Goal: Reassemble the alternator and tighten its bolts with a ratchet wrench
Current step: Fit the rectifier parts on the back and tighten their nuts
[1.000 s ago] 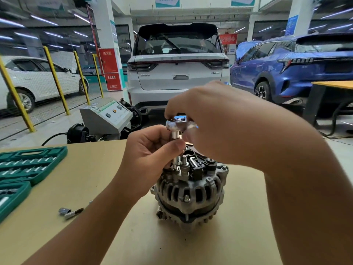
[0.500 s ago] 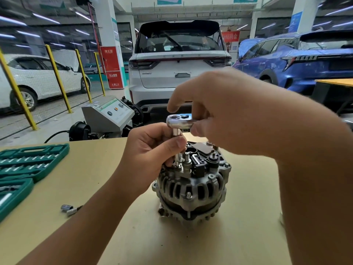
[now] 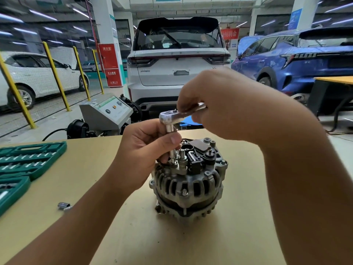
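A silver alternator point(image 3: 188, 185) stands on the tan table point(image 3: 80, 180), its black rear parts facing up. A chrome ratchet wrench point(image 3: 172, 117) stands over its left top edge, with a socket extension point(image 3: 172, 150) running down onto a bolt there. My left hand point(image 3: 145, 150) grips the extension between thumb and fingers. My right hand point(image 3: 215, 104) holds the wrench handle, which points right and away and is mostly hidden under the fingers.
A green socket case point(image 3: 23, 165) lies open at the table's left edge. A loose socket point(image 3: 64, 205) sits on the table near my left forearm. Beyond the table stand a grey machine point(image 3: 107, 111) and parked cars.
The ratchet handle has swung from under my right hand out to the right, exposing the ratchet head. My right hand has moved right with it. My left hand still grips the extension.
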`<state>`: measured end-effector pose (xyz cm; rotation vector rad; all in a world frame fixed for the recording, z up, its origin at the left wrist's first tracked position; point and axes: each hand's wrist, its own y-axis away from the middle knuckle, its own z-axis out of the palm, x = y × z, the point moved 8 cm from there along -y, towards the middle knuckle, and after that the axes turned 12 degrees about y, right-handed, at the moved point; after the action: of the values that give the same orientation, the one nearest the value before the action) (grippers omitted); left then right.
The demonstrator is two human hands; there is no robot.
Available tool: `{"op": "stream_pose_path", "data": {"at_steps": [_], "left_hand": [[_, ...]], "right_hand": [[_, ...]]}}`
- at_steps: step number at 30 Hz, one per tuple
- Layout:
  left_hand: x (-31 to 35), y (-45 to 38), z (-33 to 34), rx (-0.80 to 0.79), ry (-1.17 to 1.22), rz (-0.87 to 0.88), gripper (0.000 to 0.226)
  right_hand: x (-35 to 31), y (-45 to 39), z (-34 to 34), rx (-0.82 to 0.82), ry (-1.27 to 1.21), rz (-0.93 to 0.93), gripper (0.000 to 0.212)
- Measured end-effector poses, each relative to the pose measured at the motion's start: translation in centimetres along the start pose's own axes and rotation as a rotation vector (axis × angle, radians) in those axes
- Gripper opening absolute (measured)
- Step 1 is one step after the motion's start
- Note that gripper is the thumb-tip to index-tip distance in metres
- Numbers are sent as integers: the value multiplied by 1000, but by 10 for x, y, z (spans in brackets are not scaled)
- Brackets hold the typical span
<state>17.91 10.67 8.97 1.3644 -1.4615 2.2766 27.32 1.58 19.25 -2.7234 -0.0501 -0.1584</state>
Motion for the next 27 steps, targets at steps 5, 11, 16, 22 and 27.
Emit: {"op": "stream_pose_path", "data": {"at_steps": [5,11,16,22,27], "left_hand": [[2,0,3,-11,-2,43,16],[1,0,0,6,-2,1,6],[1,0,1,59,-56,44,15],[2,0,0,17,-7,-13,2],[3,-1,3,23,-15,1,1]], "right_hand": [[-2,6,-7,9,-3,-72,32],[7,-1,0,31,6,38,22],[4,6,-8,15,-5,-23,18],[8,1,1,-5,-5,53,10],[9,9,-7,-4,-10,-6,5]]}}
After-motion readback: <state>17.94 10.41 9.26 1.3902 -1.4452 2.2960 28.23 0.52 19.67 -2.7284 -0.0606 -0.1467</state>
